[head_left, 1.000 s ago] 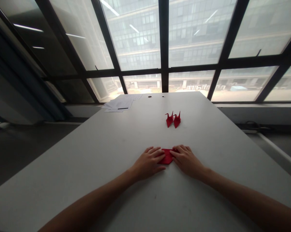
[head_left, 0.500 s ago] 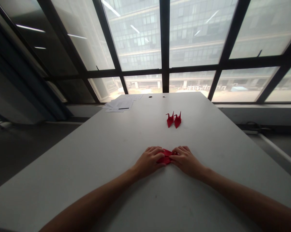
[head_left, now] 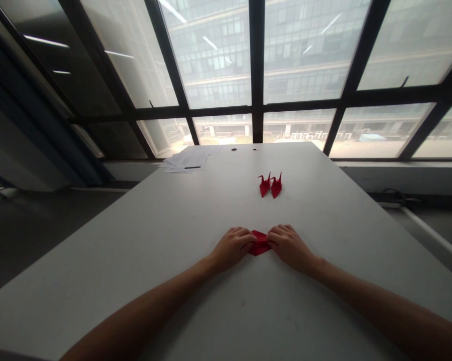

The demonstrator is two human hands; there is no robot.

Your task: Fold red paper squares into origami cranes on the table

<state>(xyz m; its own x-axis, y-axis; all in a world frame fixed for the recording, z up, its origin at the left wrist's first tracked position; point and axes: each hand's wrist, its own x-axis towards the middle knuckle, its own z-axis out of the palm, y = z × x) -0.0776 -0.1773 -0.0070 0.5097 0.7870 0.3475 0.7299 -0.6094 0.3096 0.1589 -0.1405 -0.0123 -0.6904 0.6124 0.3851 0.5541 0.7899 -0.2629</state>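
A folded piece of red origami paper (head_left: 261,242) lies low on the white table between my hands. My left hand (head_left: 235,245) grips its left end, fingers curled over the top and thumb on the near side. At the opposite end, my right hand (head_left: 288,243) pinches the paper with its fingers bent together. Both ends of the paper are hidden under my fingers; the creased middle shows. Farther off, two red paper cranes stand side by side, a left crane (head_left: 264,186) and a right crane (head_left: 276,187).
The long white table (head_left: 166,235) reaches toward the windows. Loose paper sheets (head_left: 186,159) with a dark pen (head_left: 192,167) on them lie at its far left. A cable hole (head_left: 234,149) sits near the far edge. Dark cables (head_left: 399,196) are on the right, beyond the table.
My right fingers have shifted and closed over the paper's right end. My left thumb has drawn in, so more of the red paper shows between the hands. The cranes stay put.
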